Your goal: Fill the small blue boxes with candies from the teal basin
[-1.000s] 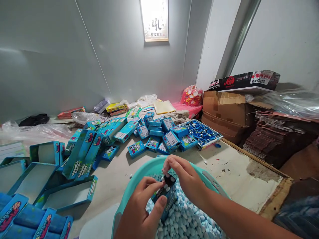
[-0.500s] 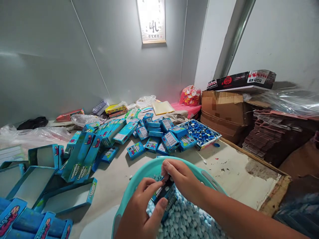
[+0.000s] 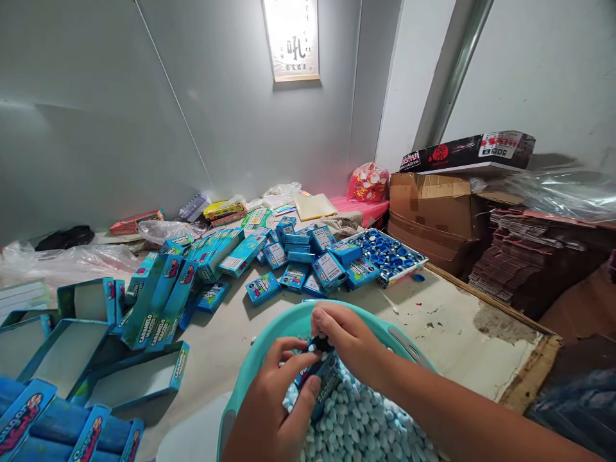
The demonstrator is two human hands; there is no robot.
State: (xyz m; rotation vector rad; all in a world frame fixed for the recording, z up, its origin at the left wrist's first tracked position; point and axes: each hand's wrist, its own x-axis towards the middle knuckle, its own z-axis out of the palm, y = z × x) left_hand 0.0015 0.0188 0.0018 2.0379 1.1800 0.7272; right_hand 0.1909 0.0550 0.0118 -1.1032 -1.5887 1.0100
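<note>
My left hand (image 3: 285, 391) grips a small blue candy box (image 3: 329, 380), thumb on the near side and fingers across the far side. The box is tilted, with its upper end dark and open and white pieces showing there. At that upper end, the bent fingers of my right hand (image 3: 347, 335) are closed; what they pinch is hidden. Both hands are over a turquoise tub (image 3: 239, 378) filled with pale blue and white candy pieces (image 3: 359, 420). Part of the box's lower end is down among the candies.
Several small blue boxes (image 3: 330, 271) lie piled behind the tub, beside a tray (image 3: 392, 256) of blue-and-white caps. Open long display boxes (image 3: 129, 378) and upright ones (image 3: 151, 301) stand at left. Brown cartons (image 3: 428, 215) and flattened cardboard (image 3: 510, 256) are stacked at right.
My right fingers have shifted slightly at the box's upper end, and more of the dark opening and a white piece now shows. My left hand keeps its grip.
</note>
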